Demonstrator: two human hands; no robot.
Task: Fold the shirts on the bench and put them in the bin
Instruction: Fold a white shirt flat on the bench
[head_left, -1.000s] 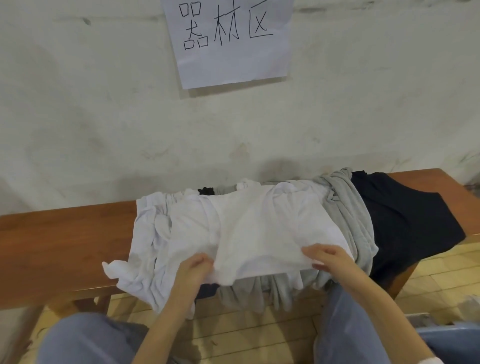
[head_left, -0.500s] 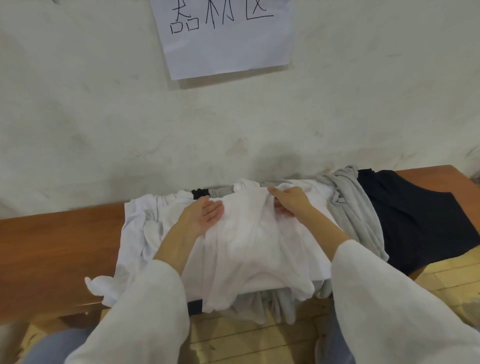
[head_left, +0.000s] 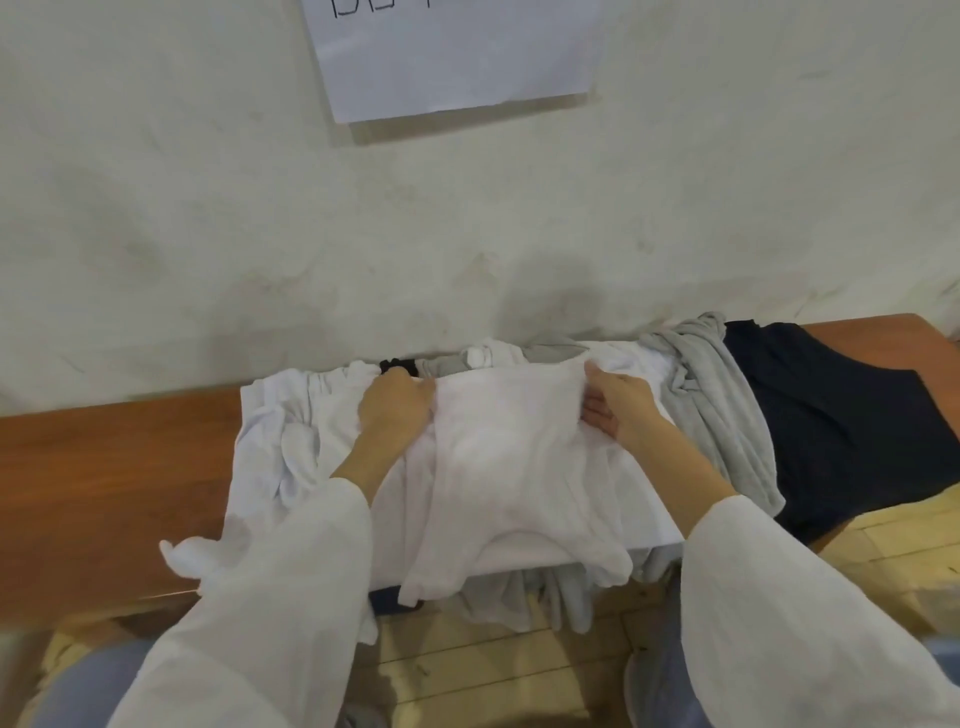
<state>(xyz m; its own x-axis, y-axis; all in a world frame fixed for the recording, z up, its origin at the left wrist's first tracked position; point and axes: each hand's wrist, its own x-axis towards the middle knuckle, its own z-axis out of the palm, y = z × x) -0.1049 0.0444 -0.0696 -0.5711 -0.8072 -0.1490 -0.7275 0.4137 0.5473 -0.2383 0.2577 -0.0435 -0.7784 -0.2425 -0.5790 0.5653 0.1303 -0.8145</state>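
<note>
Gripping the top white shirt (head_left: 519, 467) at its two far corners, both hands are working at the back of the pile. The left hand (head_left: 397, 413) is turned knuckles-up, its fingers curling round the shirt's far left corner. The right hand (head_left: 621, 410) is turned with its palm facing inward, the thumb lying on top of the cloth and the fingers under it, pinching the far right corner. The shirt is stretching between the two hands and running back toward the person, its near edge drooping over the front of the tabletop (head_left: 104, 467). White sleeves are covering both forearms up to the wrists.

Just outside the left hand, a second white shirt (head_left: 275, 431) is lying crumpled, one end trailing off the tabletop's near edge beneath the left sleeve. Just beyond the left hand's fingertips, a small piece of black cloth (head_left: 397, 365) is poking out from under the pile. Just outside the right hand, a grey shirt (head_left: 717, 415) is lying bunched in long folds, and more grey cloth is hanging down below the white shirt's near edge. Farther out past the right hand, a dark navy shirt (head_left: 841, 431) is spreading flat toward the end of the tabletop. Beyond both hands, a pale wall (head_left: 208, 208) is rising, with a sheet of paper (head_left: 457, 52) hanging on it.
</note>
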